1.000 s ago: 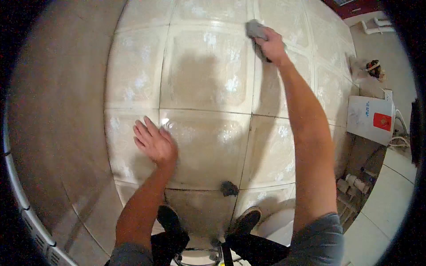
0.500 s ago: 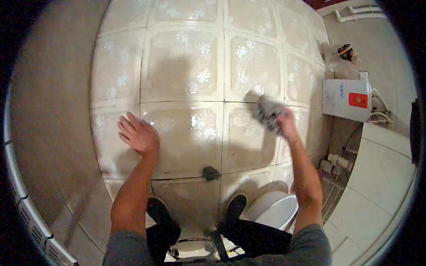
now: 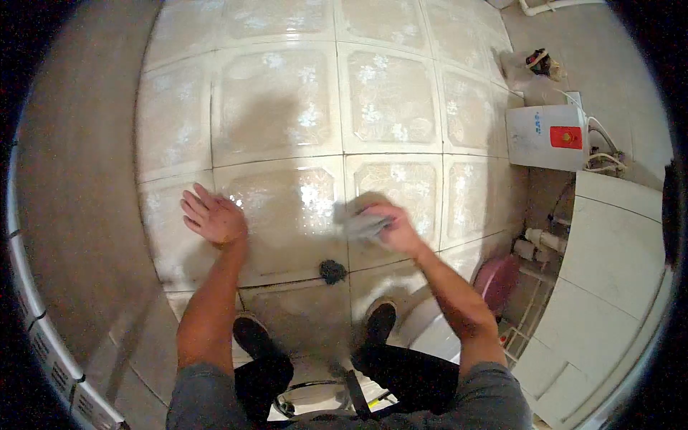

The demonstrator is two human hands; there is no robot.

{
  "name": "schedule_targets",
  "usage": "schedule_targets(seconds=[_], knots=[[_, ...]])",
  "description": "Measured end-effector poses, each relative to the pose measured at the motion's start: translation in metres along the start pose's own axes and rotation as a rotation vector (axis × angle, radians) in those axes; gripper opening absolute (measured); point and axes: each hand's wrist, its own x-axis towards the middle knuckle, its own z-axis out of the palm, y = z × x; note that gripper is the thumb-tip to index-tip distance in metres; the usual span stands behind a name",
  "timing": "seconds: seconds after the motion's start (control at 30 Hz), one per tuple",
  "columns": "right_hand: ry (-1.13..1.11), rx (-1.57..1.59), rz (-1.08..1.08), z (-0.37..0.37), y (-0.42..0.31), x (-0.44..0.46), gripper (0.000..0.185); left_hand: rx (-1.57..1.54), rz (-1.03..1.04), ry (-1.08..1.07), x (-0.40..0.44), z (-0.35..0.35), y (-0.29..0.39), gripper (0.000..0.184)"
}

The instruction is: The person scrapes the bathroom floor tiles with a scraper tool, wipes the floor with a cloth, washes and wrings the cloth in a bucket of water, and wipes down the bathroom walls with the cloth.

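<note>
Wet, patterned tiles (image 3: 276, 186) fill the surface in front of me. My left hand (image 3: 213, 218) rests at the left with its fingers spread, holding nothing, over a tile at the left side. In my right hand (image 3: 393, 223), right of the middle, is a bunched grey cloth (image 3: 368, 225), somewhat blurred, with my fingers closed round it just over the tiles. A dark scouring pad (image 3: 332, 271) lies at a tile joint below the cloth, between the two hands and touched by neither.
A white box with a red label (image 3: 537, 136) and hoses is at the right. White pipe fittings (image 3: 541, 244) sit below it, beside a pale tiled ledge (image 3: 609, 279). A pink basin (image 3: 497, 283) and a white basin (image 3: 430, 331) are at lower right. My shoes (image 3: 380, 321) stand below.
My right hand has come down from the upper tiles and then left, towards the pad, with the cloth. My left hand stays spread on the left. The view has shifted, and the pink basin now shows.
</note>
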Motion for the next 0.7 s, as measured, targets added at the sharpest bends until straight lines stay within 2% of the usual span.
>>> schedule_targets(seconds=[0.03,0.1,0.13,0.2,0.27,0.3,0.33,0.37,0.4,0.43,0.47,0.5,0.53,0.6,0.63,0.67,0.7], knots=[[0.111,0.077,0.16,-0.035,-0.005,-0.006,0.044,0.013,0.004,-0.006,-0.003,-0.003,-0.001,0.061],[0.408,0.023,0.273,-0.111,-0.006,-0.001,0.049,0.022,0.013,-0.026,-0.002,-0.006,-0.006,0.061],[0.536,0.125,0.237,-0.129,-0.043,0.009,0.049,0.029,0.014,-0.018,0.002,-0.006,-0.007,0.061],[0.704,0.208,0.207,-0.18,0.019,0.036,0.043,0.032,0.016,-0.02,0.006,-0.01,-0.005,0.062],[0.893,-0.462,0.291,-0.153,0.063,0.067,0.039,0.02,0.038,-0.028,0.004,-0.01,-0.004,0.062],[1.026,-0.731,0.25,-0.113,0.066,0.084,0.041,0.034,0.011,-0.026,0.002,-0.007,-0.001,0.062],[1.004,-0.645,0.234,-0.059,0.018,0.094,0.041,0.049,-0.018,-0.024,0.004,-0.007,0.0,0.063],[0.901,-0.729,-0.054,-0.018,0.01,0.096,0.036,0.048,-0.014,-0.028,0.003,-0.008,0.0,0.063],[0.779,-0.68,-0.187,0.021,-0.008,0.089,0.03,0.059,-0.02,-0.063,0.003,-0.011,-0.001,0.063],[0.627,-0.741,-0.25,0.047,-0.016,0.077,0.028,0.063,-0.027,-0.088,0.004,-0.016,0.001,0.063],[0.46,-0.605,-0.302,0.06,-0.031,0.063,0.038,0.044,-0.026,-0.062,0.006,-0.013,0.003,0.063],[0.357,-0.554,-0.377,0.065,-0.038,0.05,0.037,0.042,-0.021,-0.033,0.001,-0.006,-0.002,0.062],[0.15,-0.423,-0.267,0.06,-0.033,0.037,0.034,0.048,-0.017,-0.013,-0.006,-0.004,-0.007,0.062],[0.058,-0.012,-0.077,0.027,-0.049,0.013,0.039,0.059,-0.02,-0.031,-0.006,-0.006,-0.007,0.061],[0.156,0.066,0.088,0.002,-0.004,0.004,0.044,0.049,-0.002,-0.01,-0.005,-0.006,-0.008,0.061],[0.346,0.171,0.271,-0.031,-0.013,-0.001,0.048,0.043,0.015,0.006,-0.005,-0.008,-0.01,0.06],[0.392,0.079,0.316,-0.076,-0.019,-0.003,0.045,0.051,0.019,-0.017,-0.005,-0.011,-0.011,0.06]])
